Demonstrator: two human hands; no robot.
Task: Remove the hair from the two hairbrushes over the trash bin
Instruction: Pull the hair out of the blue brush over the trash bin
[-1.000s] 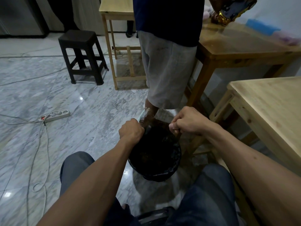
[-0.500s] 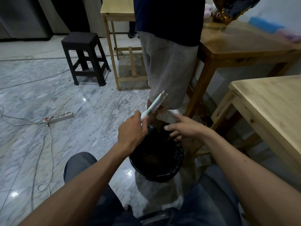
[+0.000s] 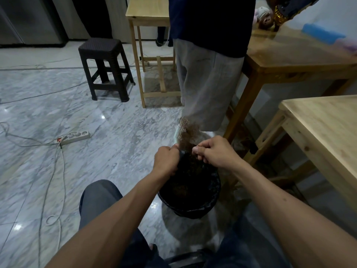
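Holding the hairbrush (image 3: 178,135) by its handle in my left hand (image 3: 167,161), fingers curled round it, its long axis rising up-frame from my fist at centre frame. My right hand (image 3: 213,151) pinches the hair (image 3: 188,135) beside the bristles, directly above the trash bin (image 3: 190,207).

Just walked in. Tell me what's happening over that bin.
A seated person is cleaning a hairbrush over a black-lined trash bin on the floor between their knees. The left hand grips the brush by its handle, with the head raised above the bin. The right hand pinches the brown hair tangled in the bristles; the clump is not yet free. A second person stands just behind the bin.
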